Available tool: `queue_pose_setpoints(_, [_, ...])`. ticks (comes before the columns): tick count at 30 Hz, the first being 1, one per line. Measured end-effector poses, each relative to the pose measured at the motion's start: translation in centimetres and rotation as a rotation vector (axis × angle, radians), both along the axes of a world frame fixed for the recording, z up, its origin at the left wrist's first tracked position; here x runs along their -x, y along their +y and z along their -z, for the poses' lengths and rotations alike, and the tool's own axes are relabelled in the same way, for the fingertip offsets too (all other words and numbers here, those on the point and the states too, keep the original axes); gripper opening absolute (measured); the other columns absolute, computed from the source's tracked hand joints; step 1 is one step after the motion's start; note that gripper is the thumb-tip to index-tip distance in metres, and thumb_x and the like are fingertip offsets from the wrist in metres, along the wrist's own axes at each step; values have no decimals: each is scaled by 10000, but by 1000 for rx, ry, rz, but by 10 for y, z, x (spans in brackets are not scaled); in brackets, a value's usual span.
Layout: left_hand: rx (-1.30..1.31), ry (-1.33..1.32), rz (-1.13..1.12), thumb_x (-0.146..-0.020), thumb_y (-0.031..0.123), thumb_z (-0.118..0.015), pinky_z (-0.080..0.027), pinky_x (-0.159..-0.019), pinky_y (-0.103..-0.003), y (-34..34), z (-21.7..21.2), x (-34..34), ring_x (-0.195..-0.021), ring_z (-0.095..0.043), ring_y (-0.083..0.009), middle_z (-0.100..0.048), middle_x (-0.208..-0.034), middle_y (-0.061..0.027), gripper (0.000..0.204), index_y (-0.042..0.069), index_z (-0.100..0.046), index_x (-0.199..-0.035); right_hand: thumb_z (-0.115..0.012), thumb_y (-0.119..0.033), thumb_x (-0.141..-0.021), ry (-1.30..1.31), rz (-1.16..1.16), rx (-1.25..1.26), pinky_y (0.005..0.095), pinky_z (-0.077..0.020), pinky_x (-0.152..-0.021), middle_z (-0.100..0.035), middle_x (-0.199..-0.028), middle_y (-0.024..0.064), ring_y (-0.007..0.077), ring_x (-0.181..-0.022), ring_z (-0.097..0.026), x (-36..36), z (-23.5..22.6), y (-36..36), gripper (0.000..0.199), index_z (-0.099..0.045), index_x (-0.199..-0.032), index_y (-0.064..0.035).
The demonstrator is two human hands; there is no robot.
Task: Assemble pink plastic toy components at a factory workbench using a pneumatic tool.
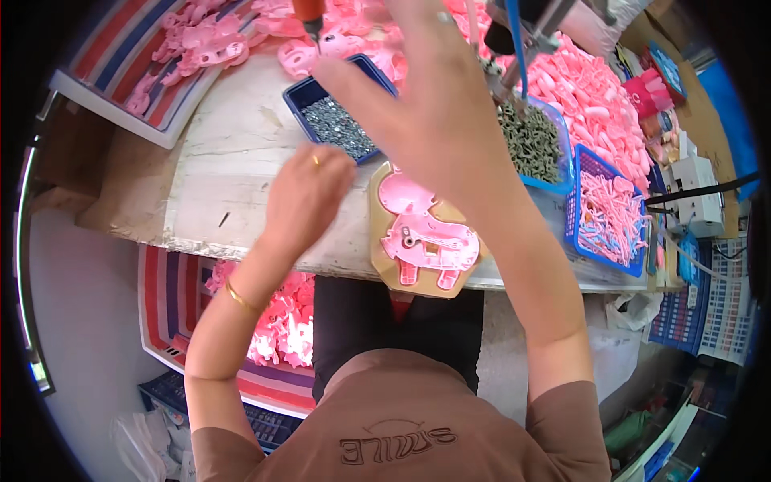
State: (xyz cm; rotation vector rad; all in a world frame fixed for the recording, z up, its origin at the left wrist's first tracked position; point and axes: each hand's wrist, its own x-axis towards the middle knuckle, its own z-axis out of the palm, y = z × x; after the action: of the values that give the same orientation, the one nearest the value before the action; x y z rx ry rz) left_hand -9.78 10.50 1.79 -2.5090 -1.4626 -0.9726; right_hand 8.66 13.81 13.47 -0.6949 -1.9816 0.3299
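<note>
My left hand is closed, its fingers curled near the front edge of a dark blue bin of small silver screws; anything pinched in them is hidden. My right hand is raised and blurred, with thumb and fingers apart, and the fingertips run toward the upper edge. Just beyond its thumb hangs an orange tool with a thin metal tip. Between my forearms, a pink animal-shaped plastic shell half lies in a tan holder at the table edge. A small grey round piece and a bar sit inside the shell.
To the right stand a blue bin of grey-green parts and a blue basket of thin pink and blue pieces. Pink parts heap behind them. A striped lined box with pink shells stands far left; another is below the table.
</note>
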Motion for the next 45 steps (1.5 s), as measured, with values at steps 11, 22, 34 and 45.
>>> queue_pose_setpoints(11, [336, 388, -82, -659, 343, -849, -349, -1041, -445, 108, 48, 50, -1206, -523, -265, -656, -1168, -94, 560, 125, -682, -1146, -750, -201, -702, 297, 14, 296, 404, -539, -785, -688, -878, 180, 314, -865, -686, 82, 4, 74, 501, -573, -1132, -15])
queue_pose_setpoints(22, [183, 184, -37, -804, 162, -682, -475, -737, -474, 86, 10, 3, -885, -614, -366, -663, -872, -155, 152, 43, -672, -899, -759, -208, -679, 323, -58, 487, 367, -523, -763, -669, -832, 150, 259, -798, -668, 32, 19, 58, 400, -602, -984, -2])
queue_pose_setpoints(34, [76, -21, 323, -807, 116, -714, -504, -730, -391, 0, -2, -42, -848, -585, -279, -580, -881, -88, 187, 64, -565, -908, -740, -47, -819, 644, -261, 620, 224, -457, -543, -620, -769, 14, 59, -589, -555, -7, 25, -6, 316, -610, -1093, 45])
queue_pose_setpoints(45, [133, -226, 316, -844, 117, -704, -494, -683, -389, -21, 1, -66, -816, -602, -279, -583, -832, -98, 172, 42, -571, -924, -683, -64, -831, 587, -299, 621, 224, -435, -514, -610, -668, 39, 78, -528, -552, -21, 24, -15, 289, -611, -1076, 71])
